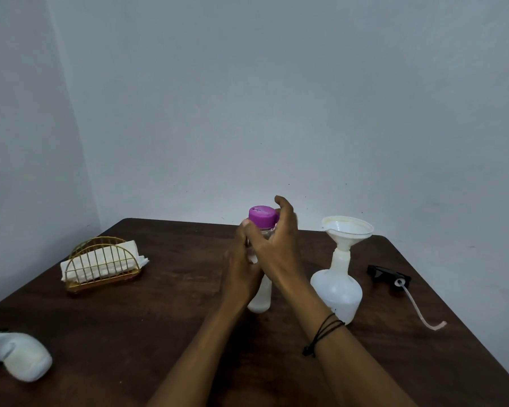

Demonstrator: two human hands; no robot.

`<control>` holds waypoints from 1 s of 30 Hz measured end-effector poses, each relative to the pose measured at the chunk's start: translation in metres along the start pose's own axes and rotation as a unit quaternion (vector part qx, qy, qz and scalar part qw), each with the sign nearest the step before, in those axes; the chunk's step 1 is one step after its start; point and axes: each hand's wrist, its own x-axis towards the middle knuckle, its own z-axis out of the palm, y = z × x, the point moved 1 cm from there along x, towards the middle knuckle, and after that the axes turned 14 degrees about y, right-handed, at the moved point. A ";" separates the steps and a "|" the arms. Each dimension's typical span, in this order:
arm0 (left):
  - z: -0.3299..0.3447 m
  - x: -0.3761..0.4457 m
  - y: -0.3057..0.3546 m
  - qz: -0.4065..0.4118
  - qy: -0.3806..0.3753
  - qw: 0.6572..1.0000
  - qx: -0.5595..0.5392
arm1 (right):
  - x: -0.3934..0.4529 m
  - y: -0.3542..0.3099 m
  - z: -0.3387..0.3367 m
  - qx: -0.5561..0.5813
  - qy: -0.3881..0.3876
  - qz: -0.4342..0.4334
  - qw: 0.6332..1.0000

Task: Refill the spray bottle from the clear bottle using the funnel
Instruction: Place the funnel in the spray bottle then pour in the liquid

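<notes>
Lower left lay a white cloth (18,358); mid-frame, left hand (241,270) gripped the bottle (260,301), right hand (276,240) curled by its cap (262,216).

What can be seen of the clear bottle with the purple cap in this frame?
The clear bottle stands upright on the dark wooden table, near its middle, left of the spray bottle. It looks like transparent plastic, with a round purple cap still on. Its lower part looks whitish; whether that is liquid I cannot tell. The left hand wraps its body, hiding the middle. The right hand curls around the neck at the cap, fingers on the cap's side.
</notes>
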 end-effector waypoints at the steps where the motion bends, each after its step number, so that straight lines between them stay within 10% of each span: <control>1: 0.000 -0.001 0.001 0.003 -0.001 1.000 -0.004 | 0.000 0.000 0.000 -0.009 0.019 -0.008 1.000; 30: 0.001 -0.001 0.003 0.015 0.005 1.000 -0.020 | 0.000 -0.002 0.001 -0.014 0.017 -0.017 1.000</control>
